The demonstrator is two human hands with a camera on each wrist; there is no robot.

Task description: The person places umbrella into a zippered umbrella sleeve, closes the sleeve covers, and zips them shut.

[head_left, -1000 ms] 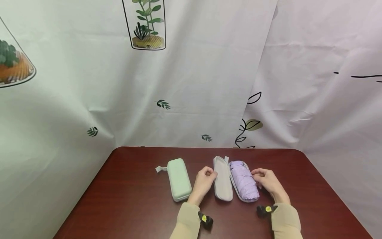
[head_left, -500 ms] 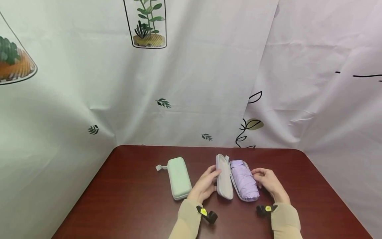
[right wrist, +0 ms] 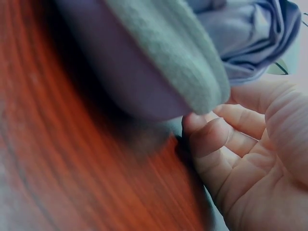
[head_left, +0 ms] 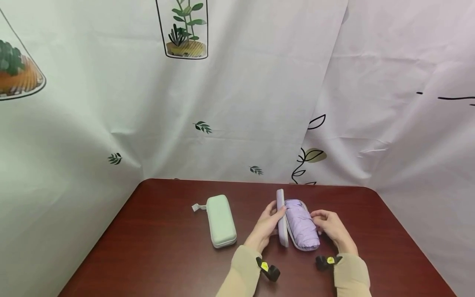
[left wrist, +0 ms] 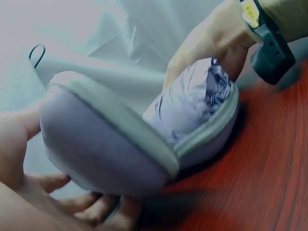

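A purple umbrella case (head_left: 288,239) with a pale lining lies on the table, hinged lengthwise. A purple folded umbrella (head_left: 302,225) fills its right half. My left hand (head_left: 265,225) grips the lid half (head_left: 282,222), thumb on the rim and fingers behind, and holds it tilted up almost on edge. The raised lid (left wrist: 101,139) stands apart from the umbrella (left wrist: 185,103) in the left wrist view. At the case's right side is my right hand (head_left: 331,227), fingers curled in against its edge. In the right wrist view those fingertips (right wrist: 211,134) meet the case wall; their far side is hidden.
A mint green zipped case (head_left: 221,222) with a pale strap (head_left: 198,207) lies left of my left hand. The dark red table (head_left: 159,239) ends at a white printed curtain (head_left: 237,103) behind and at both sides.
My left hand has moved right and raised the lid from lying nearly flat to standing almost on edge. My right hand stays at the case's side.
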